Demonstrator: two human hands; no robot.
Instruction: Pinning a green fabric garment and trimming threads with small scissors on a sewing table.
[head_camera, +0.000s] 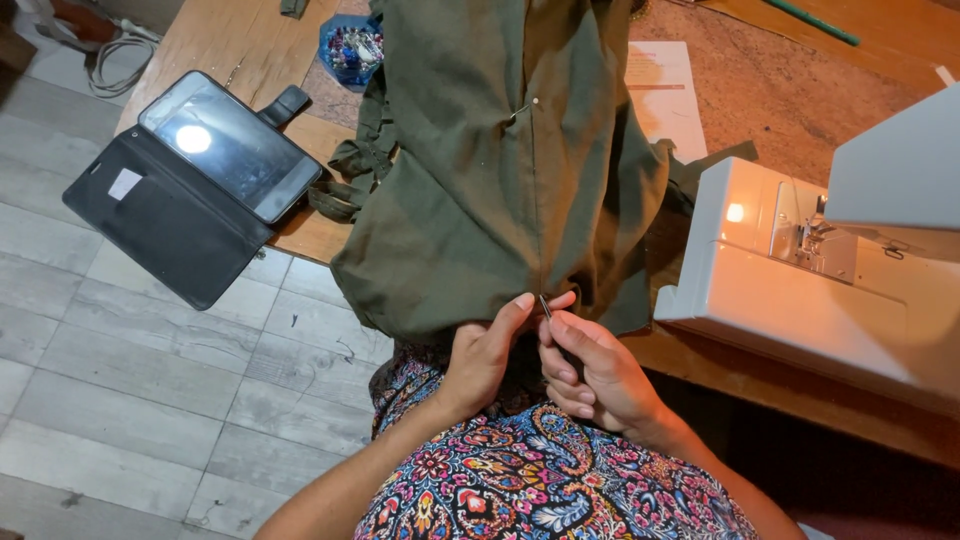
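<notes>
My left hand (483, 352) fingers pinch the green cloth (500, 170) edge. My right hand (590, 372) fingers squeeze a thin pin (545, 306) there. The cloth hangs off the wooden table (235, 40) above grey floor (130, 400), beside a white sewing machine (810, 280).

Items I can list from the head view:

1. Phone (232, 146) in an open black folding case (160, 225), upper left, overhanging the wooden table edge; its dark rectangular screen reflects a round light.
2. White rectangular label (124, 184) on the case's inner flap.
3. White printed sheet (665, 95) with an orange band, partly under olive fabric.
</notes>
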